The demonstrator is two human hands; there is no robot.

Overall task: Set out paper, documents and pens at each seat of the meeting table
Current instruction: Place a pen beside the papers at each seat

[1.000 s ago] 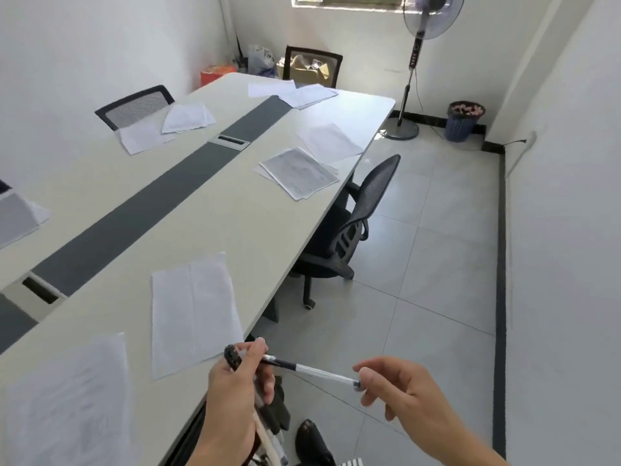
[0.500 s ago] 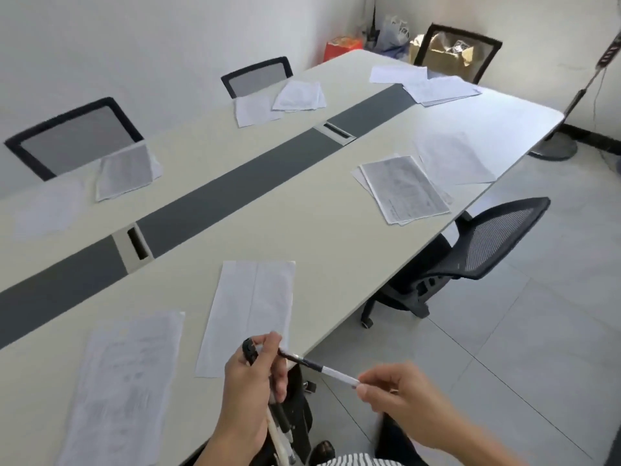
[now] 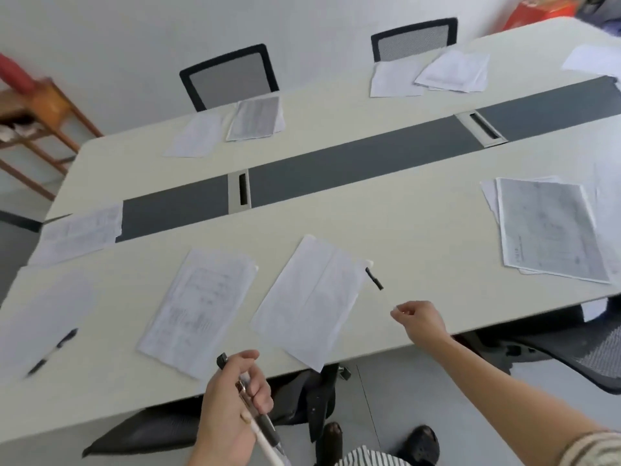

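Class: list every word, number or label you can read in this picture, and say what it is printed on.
Nothing is legible.
Right document: print too blurred.
Near document: print too blurred.
Far document: print too small.
End document: print too blurred.
Pen in the right hand: no marking legible.

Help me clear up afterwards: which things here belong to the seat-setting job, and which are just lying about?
Job: right hand pinching a pen; left hand gripping spare pens; blank sheet; printed document; placed pen.
Lying about: wooden stand; red box.
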